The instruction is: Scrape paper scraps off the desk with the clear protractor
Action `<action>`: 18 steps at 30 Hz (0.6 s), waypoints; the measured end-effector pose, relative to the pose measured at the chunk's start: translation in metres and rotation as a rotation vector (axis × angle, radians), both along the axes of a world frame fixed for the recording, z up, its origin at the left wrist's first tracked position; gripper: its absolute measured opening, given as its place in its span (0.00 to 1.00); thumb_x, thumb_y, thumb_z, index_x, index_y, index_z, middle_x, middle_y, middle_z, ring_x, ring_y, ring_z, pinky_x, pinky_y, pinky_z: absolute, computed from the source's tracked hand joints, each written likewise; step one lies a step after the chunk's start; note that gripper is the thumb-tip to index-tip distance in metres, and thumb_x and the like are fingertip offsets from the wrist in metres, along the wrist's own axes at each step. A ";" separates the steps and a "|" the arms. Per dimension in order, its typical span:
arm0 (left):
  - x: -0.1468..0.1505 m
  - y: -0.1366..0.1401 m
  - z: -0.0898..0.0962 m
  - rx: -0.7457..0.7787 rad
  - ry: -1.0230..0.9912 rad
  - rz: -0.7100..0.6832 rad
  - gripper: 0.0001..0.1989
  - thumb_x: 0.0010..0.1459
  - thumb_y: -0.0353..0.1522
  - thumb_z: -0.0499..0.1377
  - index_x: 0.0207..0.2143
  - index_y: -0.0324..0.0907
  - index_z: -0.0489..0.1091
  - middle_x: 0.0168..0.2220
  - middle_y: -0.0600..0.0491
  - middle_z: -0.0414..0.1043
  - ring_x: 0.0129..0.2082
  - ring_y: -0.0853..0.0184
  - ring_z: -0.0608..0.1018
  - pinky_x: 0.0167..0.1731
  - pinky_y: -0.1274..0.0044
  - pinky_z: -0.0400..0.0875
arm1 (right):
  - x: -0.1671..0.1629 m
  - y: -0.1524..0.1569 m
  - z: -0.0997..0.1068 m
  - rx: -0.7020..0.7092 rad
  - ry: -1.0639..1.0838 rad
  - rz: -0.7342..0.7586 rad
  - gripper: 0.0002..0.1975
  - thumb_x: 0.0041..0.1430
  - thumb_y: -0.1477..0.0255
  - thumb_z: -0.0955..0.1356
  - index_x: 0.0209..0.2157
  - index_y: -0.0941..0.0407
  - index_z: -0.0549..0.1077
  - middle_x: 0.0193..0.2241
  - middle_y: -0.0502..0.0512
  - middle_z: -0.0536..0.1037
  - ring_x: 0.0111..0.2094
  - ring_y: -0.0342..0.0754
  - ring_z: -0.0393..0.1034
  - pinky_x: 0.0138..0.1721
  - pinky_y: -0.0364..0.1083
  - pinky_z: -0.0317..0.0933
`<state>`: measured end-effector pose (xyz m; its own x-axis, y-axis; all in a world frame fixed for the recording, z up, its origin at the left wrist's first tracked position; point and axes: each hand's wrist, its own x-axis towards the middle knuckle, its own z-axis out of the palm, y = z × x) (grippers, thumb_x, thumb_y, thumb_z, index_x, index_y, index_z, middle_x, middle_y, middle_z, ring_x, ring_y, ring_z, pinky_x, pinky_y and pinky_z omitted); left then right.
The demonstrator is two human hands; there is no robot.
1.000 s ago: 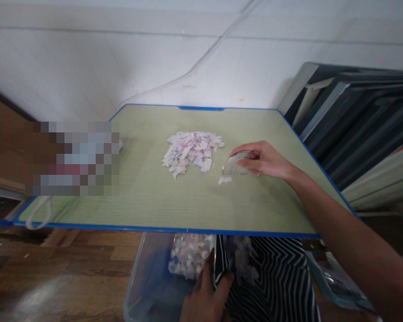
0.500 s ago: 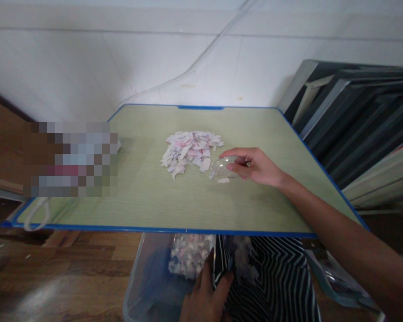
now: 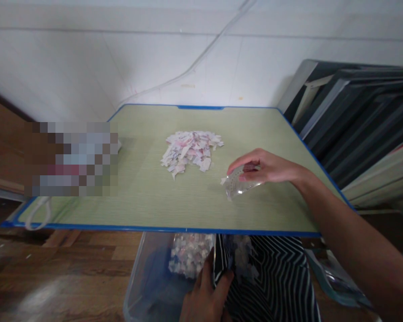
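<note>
My right hand point(image 3: 258, 167) is closed round a clear plastic cup point(image 3: 238, 183), tilted on its side over the board, its mouth toward the left. A small white paper scrap point(image 3: 223, 181) lies by the cup's rim. Left of and beyond the cup is a heap of torn white and pinkish paper pieces point(image 3: 191, 152). Below the board's near edge, my left hand point(image 3: 206, 286) grips the edge of black-and-white striped cloth point(image 3: 275, 273), beside a translucent plastic tub point(image 3: 134, 277). Some pale scraps point(image 3: 245, 259) show on the cloth.
The green tabletop point(image 3: 144, 201) has a blue rim. A clear bag of pale pieces point(image 3: 190, 257) sits in the tub. A blurred-out item point(image 3: 77, 161) and a white loop point(image 3: 36, 214) are at the left. Dark panels point(image 3: 362, 107) lean at the right. A cable point(image 3: 188, 71) crosses the wall.
My right hand has drawn the cup right and toward the near edge, away from the heap, and its mouth now tips lower. My left hand has stayed in place.
</note>
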<state>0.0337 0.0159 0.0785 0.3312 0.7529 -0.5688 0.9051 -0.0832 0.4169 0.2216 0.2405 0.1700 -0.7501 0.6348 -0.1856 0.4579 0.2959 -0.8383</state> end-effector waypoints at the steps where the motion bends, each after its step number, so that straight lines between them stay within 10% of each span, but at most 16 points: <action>1: 0.000 0.000 0.000 -0.004 0.005 0.000 0.39 0.43 0.18 0.51 0.57 0.55 0.58 0.66 0.49 0.44 0.58 0.58 0.65 0.49 0.71 0.68 | 0.003 0.002 0.001 -0.006 0.005 -0.017 0.13 0.53 0.71 0.67 0.40 0.62 0.73 0.13 0.42 0.59 0.14 0.35 0.52 0.15 0.38 0.45; 18: 0.002 0.002 -0.002 -0.047 0.038 0.006 0.40 0.43 0.18 0.50 0.57 0.56 0.58 0.67 0.51 0.43 0.59 0.58 0.64 0.48 0.71 0.70 | -0.006 0.009 -0.019 0.334 0.075 -0.171 0.08 0.50 0.71 0.68 0.32 0.59 0.67 0.20 0.45 0.62 0.22 0.38 0.55 0.24 0.40 0.50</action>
<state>0.0357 0.0178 0.0764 0.3043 0.7266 -0.6159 0.9208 -0.0589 0.3855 0.2155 0.2490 0.1510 -0.6320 0.7679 0.1043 0.4653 0.4836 -0.7413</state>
